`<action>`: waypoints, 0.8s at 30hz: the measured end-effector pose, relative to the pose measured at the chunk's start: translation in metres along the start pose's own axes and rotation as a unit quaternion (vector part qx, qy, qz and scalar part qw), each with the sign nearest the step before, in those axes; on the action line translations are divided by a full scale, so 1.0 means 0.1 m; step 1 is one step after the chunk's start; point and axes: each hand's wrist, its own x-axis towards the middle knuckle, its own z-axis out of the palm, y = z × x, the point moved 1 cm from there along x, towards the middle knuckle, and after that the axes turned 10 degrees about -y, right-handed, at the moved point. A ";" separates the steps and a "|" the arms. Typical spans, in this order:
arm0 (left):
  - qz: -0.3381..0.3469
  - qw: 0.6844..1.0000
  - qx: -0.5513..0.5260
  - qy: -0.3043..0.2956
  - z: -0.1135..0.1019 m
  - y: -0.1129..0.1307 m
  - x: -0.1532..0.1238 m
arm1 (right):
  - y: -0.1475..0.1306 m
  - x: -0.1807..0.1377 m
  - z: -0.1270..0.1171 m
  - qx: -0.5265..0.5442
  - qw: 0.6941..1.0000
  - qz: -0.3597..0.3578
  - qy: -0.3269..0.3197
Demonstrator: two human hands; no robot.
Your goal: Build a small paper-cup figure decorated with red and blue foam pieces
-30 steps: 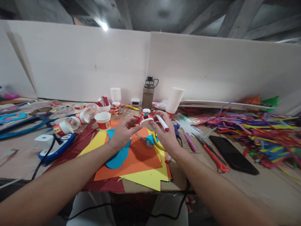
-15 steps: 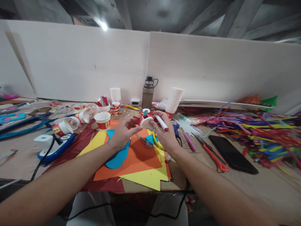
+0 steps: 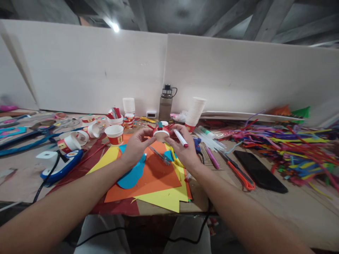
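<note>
Between my hands is a cut-down paper cup [image 3: 161, 133], red and white with short strips sticking out and a dark green piece on its upper edge. My left hand [image 3: 136, 146] pinches its left side with thumb and fingers. On the other side my right hand [image 3: 185, 150] grips the cup too, with a white marker with a dark red tip [image 3: 181, 138] tucked between its fingers. Below the hands lie orange paper [image 3: 161, 176], a blue paper cutout [image 3: 131, 178], yellow paper [image 3: 164, 199] and a thin clear-and-grey tool [image 3: 160, 156] whose kind I cannot make out.
Paper cups [image 3: 114, 135] stand to the left, near a blue and white power strip [image 3: 63, 165]. Behind are a water bottle [image 3: 165, 104] and a cup stack [image 3: 196, 113]. Rightward lie an orange-handled cutter [image 3: 241, 174], a black phone [image 3: 259, 171] and many pipe cleaners [image 3: 299, 148].
The cut cup has tilted between my hands, so its rim now faces more level, and it has shifted slightly left. The marker stays in my right hand.
</note>
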 end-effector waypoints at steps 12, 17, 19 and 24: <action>-0.002 0.999 -0.040 -0.034 -0.34 -0.13 0.21 | -0.02 -0.04 0.05 -0.005 0.998 0.016 -0.058; -0.025 0.998 0.004 -0.060 -0.38 -0.14 0.22 | 0.01 -0.05 0.06 -0.024 0.997 0.025 -0.065; -0.023 0.995 0.063 -0.071 -0.40 -0.09 0.22 | 0.02 -0.05 0.06 -0.037 0.996 0.035 -0.070; 0.022 0.972 0.194 -0.131 -0.42 0.11 0.23 | 0.05 -0.04 0.06 -0.054 0.995 0.055 -0.069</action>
